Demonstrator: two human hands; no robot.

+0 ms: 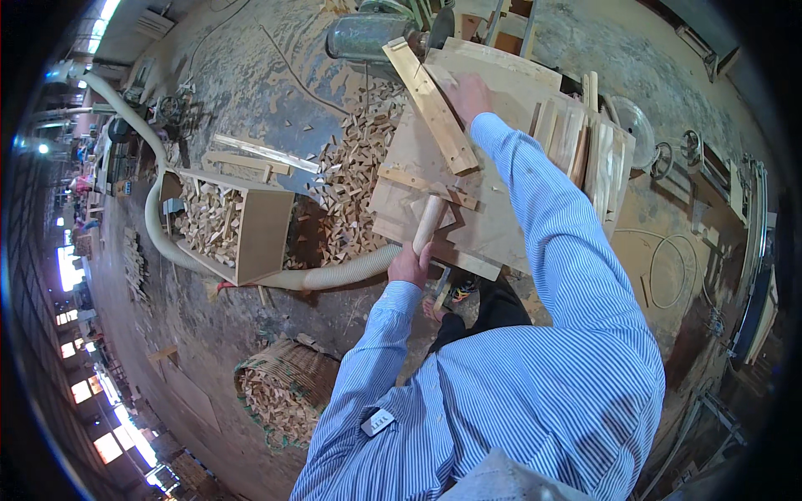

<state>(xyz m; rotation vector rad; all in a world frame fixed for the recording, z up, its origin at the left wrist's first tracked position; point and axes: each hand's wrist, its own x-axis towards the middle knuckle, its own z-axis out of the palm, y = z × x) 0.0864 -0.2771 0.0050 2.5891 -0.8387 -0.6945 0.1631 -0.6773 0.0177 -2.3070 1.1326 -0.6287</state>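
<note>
Left hand, centre frame, wrapped tight around round wooden handle, long axis running up-frame. Right hand, upper centre, pressed flat on wooden bench just beside slanted plank; fingers hidden. Plank nearer right hand.

A wooden crate full of small wood offcuts sits on the floor, a pale corrugated hose curving around it. Loose offcuts lie heaped beside the crate. A woven basket of scraps stands nearer. Cut boards lean stacked on edge at right.
</note>
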